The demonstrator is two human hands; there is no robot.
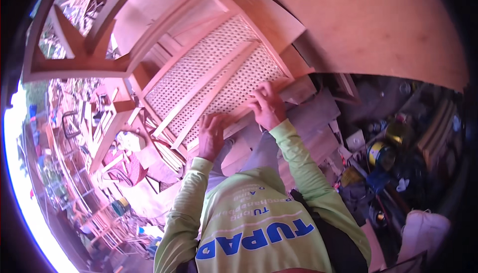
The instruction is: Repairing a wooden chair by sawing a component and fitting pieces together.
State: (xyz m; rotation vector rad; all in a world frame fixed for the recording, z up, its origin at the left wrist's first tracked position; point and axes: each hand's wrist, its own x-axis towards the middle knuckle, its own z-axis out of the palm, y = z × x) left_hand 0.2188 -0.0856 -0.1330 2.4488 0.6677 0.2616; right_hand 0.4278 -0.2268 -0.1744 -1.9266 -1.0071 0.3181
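Note:
In front of me is a wooden frame (239, 115) fitted with a woven cane panel (244, 82). It lies at a slant, with its near rail toward my body. My left hand (211, 132) has its fingers curled over that rail near the left corner. Farther right along the same rail, my right hand (269, 106) is bent over the edge, fingertips at the cane. Both hands appear to grip the rail, though their undersides are hidden. Two thin wooden strips (216, 96) lie diagonally across the cane.
A wooden frame with angled braces (77, 65) rises at the far left. A large wooden sheet (388, 24) spans the upper right. Wood offcuts (107, 136) litter the left. On the right are a yellow-and-black round container (381, 154), assorted clutter and a pale sack (425, 238).

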